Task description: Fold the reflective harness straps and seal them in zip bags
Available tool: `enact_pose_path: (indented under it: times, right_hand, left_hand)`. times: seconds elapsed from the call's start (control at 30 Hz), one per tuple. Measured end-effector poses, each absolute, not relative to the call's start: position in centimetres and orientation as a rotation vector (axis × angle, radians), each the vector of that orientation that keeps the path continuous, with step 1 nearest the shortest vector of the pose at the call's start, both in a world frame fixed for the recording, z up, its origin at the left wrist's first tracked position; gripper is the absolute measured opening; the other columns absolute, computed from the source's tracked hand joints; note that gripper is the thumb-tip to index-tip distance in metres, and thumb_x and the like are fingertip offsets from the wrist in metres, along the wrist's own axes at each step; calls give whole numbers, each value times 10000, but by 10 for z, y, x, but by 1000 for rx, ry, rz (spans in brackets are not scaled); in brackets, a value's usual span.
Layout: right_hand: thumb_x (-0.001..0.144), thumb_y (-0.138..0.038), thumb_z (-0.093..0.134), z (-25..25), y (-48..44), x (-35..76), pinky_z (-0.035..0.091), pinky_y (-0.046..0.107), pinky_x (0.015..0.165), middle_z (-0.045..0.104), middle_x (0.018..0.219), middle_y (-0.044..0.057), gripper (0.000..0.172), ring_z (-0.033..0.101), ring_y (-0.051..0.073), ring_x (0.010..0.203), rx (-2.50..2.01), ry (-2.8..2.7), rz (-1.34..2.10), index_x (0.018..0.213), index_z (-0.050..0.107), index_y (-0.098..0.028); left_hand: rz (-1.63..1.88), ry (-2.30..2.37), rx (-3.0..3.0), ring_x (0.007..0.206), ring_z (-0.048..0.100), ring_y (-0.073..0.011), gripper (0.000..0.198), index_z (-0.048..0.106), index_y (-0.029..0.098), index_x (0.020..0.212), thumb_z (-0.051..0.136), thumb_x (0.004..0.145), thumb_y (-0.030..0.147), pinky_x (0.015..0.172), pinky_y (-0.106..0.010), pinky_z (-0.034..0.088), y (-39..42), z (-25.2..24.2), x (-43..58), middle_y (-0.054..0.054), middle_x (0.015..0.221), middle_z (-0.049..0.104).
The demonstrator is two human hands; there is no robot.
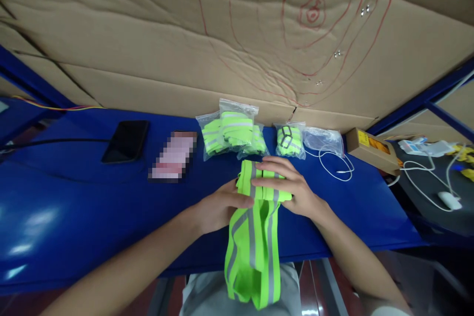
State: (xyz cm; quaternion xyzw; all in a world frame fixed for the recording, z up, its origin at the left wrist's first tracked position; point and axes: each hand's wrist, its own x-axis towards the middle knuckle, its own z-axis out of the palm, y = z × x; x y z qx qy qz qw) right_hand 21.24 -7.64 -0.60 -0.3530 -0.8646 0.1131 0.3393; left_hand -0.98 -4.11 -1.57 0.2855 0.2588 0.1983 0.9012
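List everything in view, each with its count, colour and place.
Reflective strap: one folded bundle visible, neon yellow-green with grey stripes, in both hands
Bagged reflective straps, left cluster: at least three bags, neon, rear centre
Bagged reflective strap, right: one bag, neon, beside the cluster
Plastic bag: apparently one, clear, rear right
White cable: one, before that bag
Carton: one, brown, table's right end
Black phone-like device: one, left
Pixelated item: one, pinkish, right of the device
Cardboard backing: brown, red-marked, behind
Table: one, blue, below
Mouse-like object: one, white, far right
Left hand: one, on the strap
Right hand: one, on the strap
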Motion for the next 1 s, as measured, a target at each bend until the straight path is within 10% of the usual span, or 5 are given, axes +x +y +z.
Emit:
enact_pose_path:
  times: [0.27,0.53,0.77,1.0]
  right_hand:
    - [866,-633,689,-8,-73,213,244,486,1283,170,1720,94,868,162,339,1591,-1003,-2089,838,1594,362,-290]
    - [733,-378,889,-25,-64,208,580,385,949,729,1234,85,651,694,259,1128,-1139,-1226,1563,1320,657,-222]
    - [634,-267,935,-18,-68,195,562,322,831,780,1034,47,513,726,211,909,-1123,-989,1642,1108,757,-183]
    - [703,-296,899,-6,-73,196,552,256,689,759,882,10,355,688,142,719,-1050,-891,1458,1002,752,-173]
  left_hand:
    - [499,720,691,794,753,-257,578,701,166,1131,929,600,140,749,-353,600,-28,-24,-5,-71,947,791]
    - [554,715,796,852,729,-218,1017,430,298,1467,948,606,138,770,-328,597,-31,-24,-8,-16,1003,748]
    - [579,716,813,857,735,-218,1071,391,350,1496,922,604,86,771,-322,594,-34,-22,-4,-3,1025,738]
    - [481,710,656,863,765,-285,621,707,182,1188,934,611,223,804,-372,600,-43,-35,11,-89,1015,797]
